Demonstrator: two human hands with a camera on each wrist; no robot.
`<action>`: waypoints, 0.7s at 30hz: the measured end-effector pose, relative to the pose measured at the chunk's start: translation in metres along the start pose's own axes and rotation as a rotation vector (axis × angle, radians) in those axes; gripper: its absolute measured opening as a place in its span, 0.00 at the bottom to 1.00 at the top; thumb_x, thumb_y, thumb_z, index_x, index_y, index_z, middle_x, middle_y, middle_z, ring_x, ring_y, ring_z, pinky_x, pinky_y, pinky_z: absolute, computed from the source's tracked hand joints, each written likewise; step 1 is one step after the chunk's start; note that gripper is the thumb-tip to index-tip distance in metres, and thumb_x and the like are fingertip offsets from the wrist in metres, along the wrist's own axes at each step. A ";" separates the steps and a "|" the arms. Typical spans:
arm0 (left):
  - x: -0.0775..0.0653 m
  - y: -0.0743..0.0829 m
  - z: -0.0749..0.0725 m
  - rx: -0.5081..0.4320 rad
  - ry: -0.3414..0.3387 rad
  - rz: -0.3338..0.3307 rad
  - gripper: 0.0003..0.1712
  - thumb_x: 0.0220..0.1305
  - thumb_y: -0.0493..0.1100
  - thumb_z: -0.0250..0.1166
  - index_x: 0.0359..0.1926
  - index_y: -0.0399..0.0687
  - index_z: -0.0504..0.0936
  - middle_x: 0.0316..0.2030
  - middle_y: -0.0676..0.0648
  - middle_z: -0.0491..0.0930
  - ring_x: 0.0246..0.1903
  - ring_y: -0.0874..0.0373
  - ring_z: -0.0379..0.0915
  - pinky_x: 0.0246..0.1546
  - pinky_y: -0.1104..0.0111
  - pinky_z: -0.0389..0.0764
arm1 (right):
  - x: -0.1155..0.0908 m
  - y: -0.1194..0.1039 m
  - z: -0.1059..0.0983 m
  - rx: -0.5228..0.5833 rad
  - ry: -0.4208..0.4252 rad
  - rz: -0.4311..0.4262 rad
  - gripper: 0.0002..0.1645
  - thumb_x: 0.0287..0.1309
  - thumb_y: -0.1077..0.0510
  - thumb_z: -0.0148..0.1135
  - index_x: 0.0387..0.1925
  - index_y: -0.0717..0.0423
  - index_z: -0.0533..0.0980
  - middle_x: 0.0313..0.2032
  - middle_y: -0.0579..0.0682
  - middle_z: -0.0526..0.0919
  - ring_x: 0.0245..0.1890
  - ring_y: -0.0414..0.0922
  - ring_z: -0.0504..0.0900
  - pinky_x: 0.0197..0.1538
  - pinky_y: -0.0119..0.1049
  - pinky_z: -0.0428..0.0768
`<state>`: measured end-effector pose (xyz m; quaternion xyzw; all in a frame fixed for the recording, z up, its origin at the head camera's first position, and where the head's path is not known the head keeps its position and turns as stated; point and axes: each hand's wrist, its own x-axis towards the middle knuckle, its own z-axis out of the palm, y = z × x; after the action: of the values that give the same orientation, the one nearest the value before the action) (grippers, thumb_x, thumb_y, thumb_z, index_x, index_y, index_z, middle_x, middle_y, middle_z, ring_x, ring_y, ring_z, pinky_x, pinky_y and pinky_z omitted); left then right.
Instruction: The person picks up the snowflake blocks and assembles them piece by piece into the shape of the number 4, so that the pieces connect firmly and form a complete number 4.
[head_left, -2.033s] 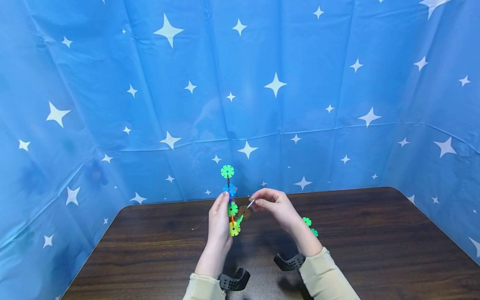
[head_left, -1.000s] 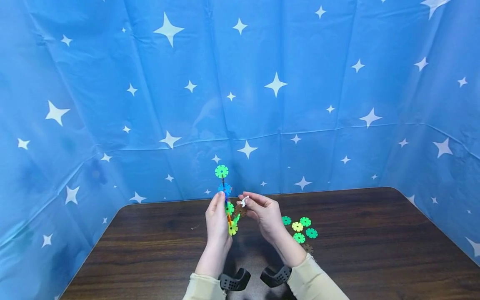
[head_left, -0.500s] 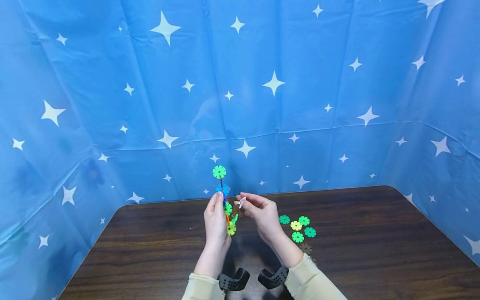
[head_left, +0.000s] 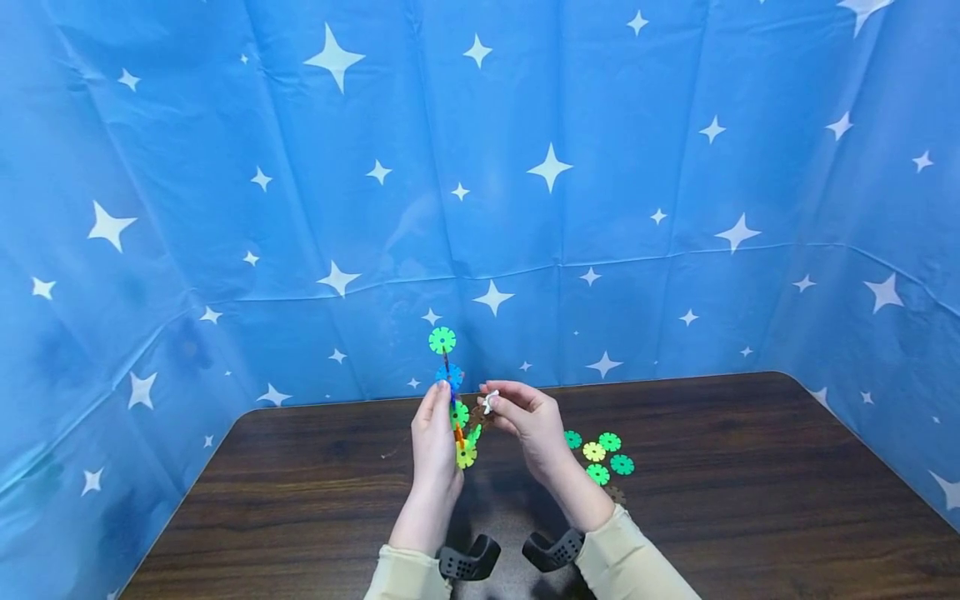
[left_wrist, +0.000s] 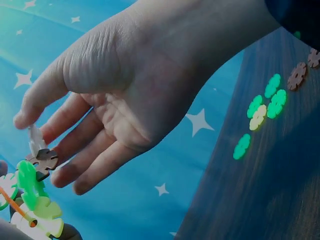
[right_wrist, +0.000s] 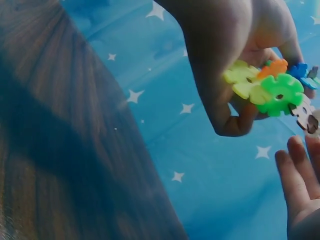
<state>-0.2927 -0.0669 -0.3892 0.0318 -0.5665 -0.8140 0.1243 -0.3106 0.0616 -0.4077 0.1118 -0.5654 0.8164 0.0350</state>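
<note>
My left hand (head_left: 437, 437) grips an upright chain of notched plastic discs. A green disc (head_left: 442, 340) tops the chain, with a blue disc (head_left: 450, 377) below it. Lower down come another green disc (head_left: 460, 413), an orange disc (right_wrist: 273, 68) seen in the right wrist view, and a yellow disc (head_left: 466, 454). From the yellow one a bright green disc (right_wrist: 281, 95) branches off, joined to a brown disc (left_wrist: 45, 161). My right hand (head_left: 532, 425) pinches a white disc (head_left: 491, 402) between thumb and forefinger, right at the brown disc's edge. The left fingers are partly hidden behind the chain.
Loose discs lie on the dark wooden table (head_left: 300, 500) right of my right forearm: several green ones, a yellow disc (head_left: 594, 451) and brown discs (left_wrist: 297, 76). A blue curtain (head_left: 637, 317) with white stars stands behind and beside the table.
My right hand has moved left with the white disc, up to the brown disc, uncovering the loose discs on the table. The chain has shifted slightly left. Little differs over the last second.
</note>
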 end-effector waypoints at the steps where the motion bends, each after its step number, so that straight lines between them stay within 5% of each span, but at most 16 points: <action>1: 0.000 0.000 0.001 0.002 0.000 0.000 0.17 0.76 0.50 0.50 0.45 0.42 0.78 0.42 0.49 0.71 0.50 0.53 0.63 0.52 0.61 0.64 | 0.000 -0.002 -0.001 -0.002 -0.002 0.000 0.18 0.61 0.64 0.64 0.51 0.70 0.77 0.49 0.62 0.82 0.47 0.50 0.83 0.45 0.41 0.82; 11: 0.003 0.001 0.004 0.006 0.015 0.021 0.15 0.76 0.48 0.50 0.38 0.44 0.78 0.37 0.50 0.71 0.45 0.55 0.63 0.48 0.63 0.64 | 0.005 -0.020 -0.037 -0.052 -0.030 -0.014 0.22 0.64 0.63 0.60 0.55 0.74 0.72 0.53 0.67 0.78 0.46 0.48 0.84 0.50 0.47 0.79; 21: 0.003 0.000 0.001 -0.012 0.001 0.025 0.14 0.76 0.46 0.50 0.36 0.46 0.78 0.38 0.50 0.70 0.47 0.56 0.61 0.48 0.63 0.61 | 0.002 -0.035 -0.111 -0.220 -0.101 0.090 0.24 0.65 0.58 0.62 0.54 0.73 0.73 0.48 0.63 0.82 0.44 0.49 0.85 0.49 0.50 0.79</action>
<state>-0.2960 -0.0672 -0.3886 0.0241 -0.5618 -0.8159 0.1350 -0.3222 0.1771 -0.4125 0.1229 -0.6571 0.7435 -0.0179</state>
